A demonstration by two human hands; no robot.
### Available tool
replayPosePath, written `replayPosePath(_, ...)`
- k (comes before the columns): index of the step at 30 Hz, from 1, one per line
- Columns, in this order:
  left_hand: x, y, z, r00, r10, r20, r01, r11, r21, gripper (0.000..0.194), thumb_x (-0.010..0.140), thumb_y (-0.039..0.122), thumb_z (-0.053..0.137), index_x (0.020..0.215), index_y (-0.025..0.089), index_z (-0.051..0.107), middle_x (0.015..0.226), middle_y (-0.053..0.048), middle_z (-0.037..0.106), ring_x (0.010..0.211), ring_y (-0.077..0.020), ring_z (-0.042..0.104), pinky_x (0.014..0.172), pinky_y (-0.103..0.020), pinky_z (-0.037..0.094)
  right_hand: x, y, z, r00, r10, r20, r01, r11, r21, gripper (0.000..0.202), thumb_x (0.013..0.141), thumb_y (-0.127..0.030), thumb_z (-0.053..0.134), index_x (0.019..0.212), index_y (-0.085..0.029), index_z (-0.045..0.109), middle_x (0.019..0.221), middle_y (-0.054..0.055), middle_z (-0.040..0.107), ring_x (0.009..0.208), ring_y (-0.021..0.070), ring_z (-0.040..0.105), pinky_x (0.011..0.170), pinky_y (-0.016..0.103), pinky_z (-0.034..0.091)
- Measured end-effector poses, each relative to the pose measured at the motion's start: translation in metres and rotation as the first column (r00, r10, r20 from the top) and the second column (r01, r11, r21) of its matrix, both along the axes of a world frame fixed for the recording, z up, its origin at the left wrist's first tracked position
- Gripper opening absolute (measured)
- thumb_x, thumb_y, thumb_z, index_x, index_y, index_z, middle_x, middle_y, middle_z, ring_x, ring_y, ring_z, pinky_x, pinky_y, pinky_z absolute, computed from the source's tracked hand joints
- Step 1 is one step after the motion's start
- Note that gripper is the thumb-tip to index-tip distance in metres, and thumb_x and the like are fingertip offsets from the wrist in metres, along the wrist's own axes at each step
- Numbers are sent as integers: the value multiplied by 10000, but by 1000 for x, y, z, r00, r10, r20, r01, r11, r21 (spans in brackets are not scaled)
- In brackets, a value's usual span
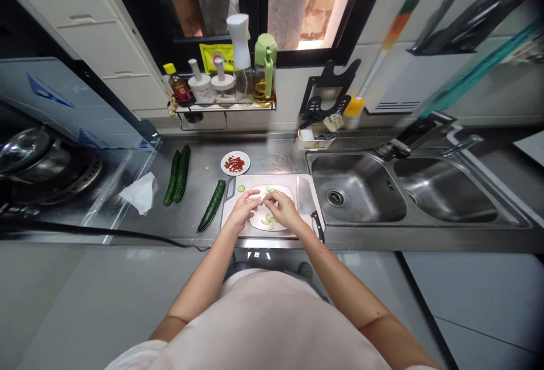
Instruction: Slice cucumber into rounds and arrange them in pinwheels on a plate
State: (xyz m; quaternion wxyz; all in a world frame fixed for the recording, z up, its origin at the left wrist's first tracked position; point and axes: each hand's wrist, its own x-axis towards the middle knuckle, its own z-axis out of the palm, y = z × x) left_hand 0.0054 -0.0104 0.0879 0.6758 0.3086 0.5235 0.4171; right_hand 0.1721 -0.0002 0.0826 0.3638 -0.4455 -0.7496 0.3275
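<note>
A white plate (258, 221) lies on the pale cutting board (233, 211), with thin cucumber slices (269, 222) fanned out like petals near its front and back edges. Over the plate, my left hand (245, 209) has its index finger stretched out and its other fingertips drawn together. My right hand (281, 209) is closed in a pinch, its fingertips meeting those of the left. Whatever lies between them is too small to name. On the board's right side rests a kitchen knife (317, 226) with a black handle. A round cucumber slice (241, 188) sits at the board's upper left.
A cut cucumber (211, 207) lies left of the board, and two whole cucumbers (177, 174) farther left near a crumpled tissue (140, 192). Behind the board stands a small dish of red pieces (235, 173). A double sink (361, 188) is at right, a condiment rack (225, 107) above.
</note>
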Motion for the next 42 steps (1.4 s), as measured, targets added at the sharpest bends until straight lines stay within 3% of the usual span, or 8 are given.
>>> replayPosePath(9,-5,5,-10,993,15,-117,18,962,273,482,673,272,729,1113,165,565,655,63,508,615,-71,479,625,-203,355,-8,2,-8,997,-29,-66,18,986,-165,127,847,-278,520,803,-199,610,766,4,631,733,147,563,678,252,406)
replayPosePath(18,-11,9,-21,959,-3,-283,132,889,438,407,754,224,674,1143,169,564,731,34,500,668,-89,483,648,-211,363,-11,4,-9,995,-60,-85,34,957,-287,127,802,-291,527,795,-193,608,741,2,639,710,148,576,654,253,413)
replayPosePath(22,-15,10,-24,913,-4,-409,197,880,432,389,767,223,645,1149,193,582,750,28,508,680,-98,486,656,-208,370,-13,8,-18,993,-63,-100,26,942,-334,131,785,-289,530,782,-183,606,743,9,643,707,144,580,661,253,430)
replayPosePath(28,-17,14,-37,825,-6,-566,261,891,370,388,771,205,602,1159,222,595,762,27,539,658,-106,502,643,-208,367,-19,19,-47,992,-51,-114,-5,898,-439,135,796,-268,519,744,-167,592,687,-3,623,629,120,562,616,227,443)
replayPosePath(35,-24,27,-59,657,-33,-753,376,880,289,407,783,169,565,1184,232,596,790,18,581,669,-121,535,703,-232,402,-30,31,-64,983,-24,181,95,915,-392,98,812,-185,551,770,-159,636,729,7,662,678,120,579,633,205,399)
replayPosePath(42,-26,31,-65,494,-71,-866,477,855,202,404,810,141,521,1197,232,595,853,-16,626,803,-165,572,752,-261,403,-39,37,-66,913,43,407,110,932,-346,138,861,-184,529,861,-155,664,815,35,689,725,130,586,635,203,368)
